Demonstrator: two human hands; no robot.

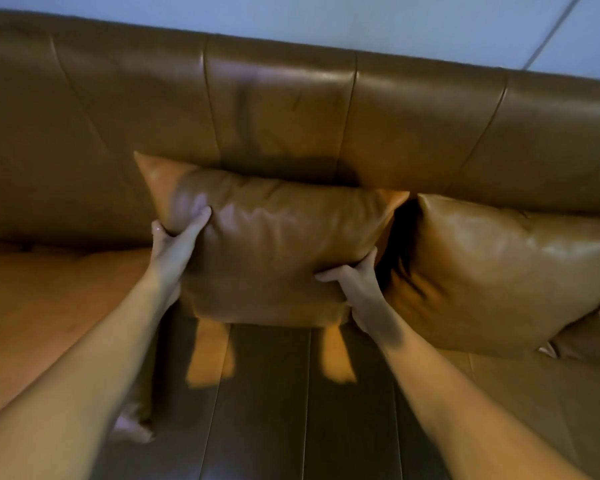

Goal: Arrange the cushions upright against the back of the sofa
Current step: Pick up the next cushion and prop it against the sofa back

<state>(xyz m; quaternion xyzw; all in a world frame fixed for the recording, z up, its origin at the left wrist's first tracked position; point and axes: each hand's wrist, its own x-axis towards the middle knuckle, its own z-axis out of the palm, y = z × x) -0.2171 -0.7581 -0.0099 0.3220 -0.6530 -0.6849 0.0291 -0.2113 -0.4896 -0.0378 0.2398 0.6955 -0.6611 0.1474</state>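
Gripping tan cushion (271, 251) upright against sofa back (278, 109): left hand (174, 251) clamping its left edge, right hand (357, 289) clamping lower right corner. Second cushion (499, 271) leaning just beside, right.

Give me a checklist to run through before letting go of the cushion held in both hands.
1. Left hand grips the held cushion at its upper left edge: ok.
2. Right hand grips its lower right edge: ok.
3. Cushion top against the sofa back: ok.
4. Cushion bottom resting on the seat: cannot tell, shadowed.
5. Gap to the neighbouring cushion: ok, dark space between them.
6. Cushion level: not ok, left corner sits higher.
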